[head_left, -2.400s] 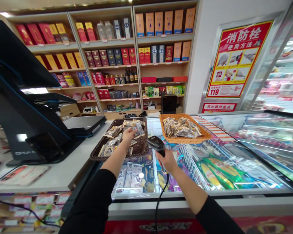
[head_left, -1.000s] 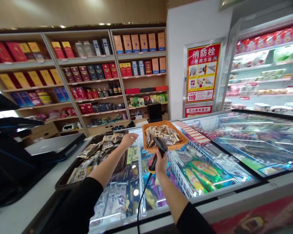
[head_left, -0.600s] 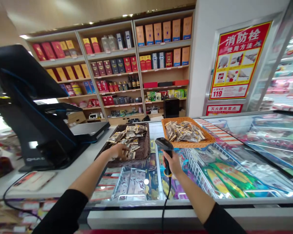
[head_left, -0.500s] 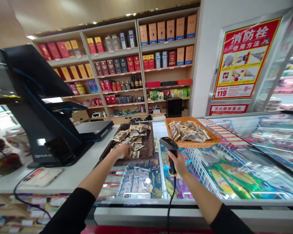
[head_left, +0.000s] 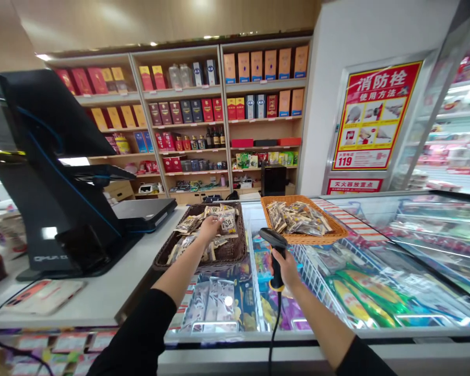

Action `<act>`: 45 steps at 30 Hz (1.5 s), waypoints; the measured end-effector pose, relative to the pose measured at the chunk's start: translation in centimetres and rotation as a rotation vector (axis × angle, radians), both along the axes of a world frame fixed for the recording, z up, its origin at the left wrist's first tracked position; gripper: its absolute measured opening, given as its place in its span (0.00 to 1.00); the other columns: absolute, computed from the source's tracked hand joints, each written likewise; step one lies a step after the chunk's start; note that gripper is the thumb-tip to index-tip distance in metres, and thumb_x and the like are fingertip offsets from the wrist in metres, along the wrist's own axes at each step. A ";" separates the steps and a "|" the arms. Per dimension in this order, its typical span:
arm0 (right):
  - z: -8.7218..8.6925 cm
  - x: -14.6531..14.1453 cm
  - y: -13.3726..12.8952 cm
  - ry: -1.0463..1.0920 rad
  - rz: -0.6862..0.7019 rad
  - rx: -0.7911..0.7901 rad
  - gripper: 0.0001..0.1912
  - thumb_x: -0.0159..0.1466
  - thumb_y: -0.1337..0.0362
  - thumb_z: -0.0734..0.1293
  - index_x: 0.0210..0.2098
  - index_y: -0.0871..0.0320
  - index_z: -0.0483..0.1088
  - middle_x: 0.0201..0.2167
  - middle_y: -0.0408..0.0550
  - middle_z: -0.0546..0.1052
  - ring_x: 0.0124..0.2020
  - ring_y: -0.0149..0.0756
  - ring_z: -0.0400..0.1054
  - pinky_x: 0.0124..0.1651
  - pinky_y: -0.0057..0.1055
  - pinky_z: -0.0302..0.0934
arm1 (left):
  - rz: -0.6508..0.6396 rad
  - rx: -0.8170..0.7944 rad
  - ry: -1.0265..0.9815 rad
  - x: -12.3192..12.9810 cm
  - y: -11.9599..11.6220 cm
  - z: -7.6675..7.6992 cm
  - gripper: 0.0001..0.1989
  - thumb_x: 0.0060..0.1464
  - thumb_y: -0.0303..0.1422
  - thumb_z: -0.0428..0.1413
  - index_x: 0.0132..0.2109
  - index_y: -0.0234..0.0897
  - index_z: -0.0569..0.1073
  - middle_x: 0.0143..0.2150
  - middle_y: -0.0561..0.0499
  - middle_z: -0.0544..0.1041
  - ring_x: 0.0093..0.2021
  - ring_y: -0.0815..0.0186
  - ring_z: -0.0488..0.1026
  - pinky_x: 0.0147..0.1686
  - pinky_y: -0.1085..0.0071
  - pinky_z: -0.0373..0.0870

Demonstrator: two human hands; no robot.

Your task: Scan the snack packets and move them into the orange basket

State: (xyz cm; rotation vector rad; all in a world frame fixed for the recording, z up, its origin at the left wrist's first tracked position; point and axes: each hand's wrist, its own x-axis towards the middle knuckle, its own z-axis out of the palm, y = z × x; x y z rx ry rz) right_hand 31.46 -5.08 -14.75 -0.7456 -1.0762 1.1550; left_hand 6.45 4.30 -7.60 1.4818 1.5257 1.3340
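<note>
Packets (head_left: 188, 223) lie heaped in the brown basket (head_left: 235, 249), where the person's left hand (head_left: 210, 228) touches one toward the right side; whether it grips that packet cannot be told. Right of this basket are the scanner (head_left: 274, 240), clasped in the right hand (head_left: 285, 269), and the orange basket (head_left: 313, 239), holding more packets. Partly beneath the brown basket, the freezer (head_left: 227, 357) contains wire baskets (head_left: 258, 292) and green-yellow packs (head_left: 360, 297).

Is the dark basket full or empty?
Partly filled: small packets lie in the dark basket, but bare weave shows toward its near right corner.
</note>
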 end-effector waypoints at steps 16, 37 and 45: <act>-0.3 -0.2 0.2 -0.048 0.046 0.040 0.20 0.58 0.47 0.67 0.36 0.60 0.67 0.16 0.38 0.67 0.11 0.27 0.57 0.15 0.25 0.52 | -0.369 -0.276 -0.568 3.5 -0.3 -0.5 0.15 0.49 0.36 0.59 0.43 0.32 0.71 0.39 0.42 0.79 0.35 0.62 0.77 0.34 0.67 0.73; 1.1 -0.6 -1.7 -0.284 0.089 0.212 0.20 0.61 0.50 0.63 0.20 0.58 0.65 0.11 0.41 0.65 0.12 0.28 0.57 0.18 0.26 0.52 | -0.177 0.022 -0.150 2.9 1.3 -1.9 0.13 0.45 0.34 0.63 0.38 0.34 0.72 0.36 0.48 0.80 0.40 0.60 0.76 0.41 0.66 0.72; 1.0 -1.0 -1.7 -0.249 0.058 0.229 0.20 0.61 0.49 0.62 0.23 0.58 0.68 0.12 0.41 0.65 0.12 0.29 0.58 0.18 0.27 0.53 | -0.050 0.224 0.592 3.7 0.0 -0.9 0.08 0.56 0.30 0.52 0.42 0.36 0.72 0.37 0.44 0.78 0.41 0.57 0.74 0.41 0.67 0.66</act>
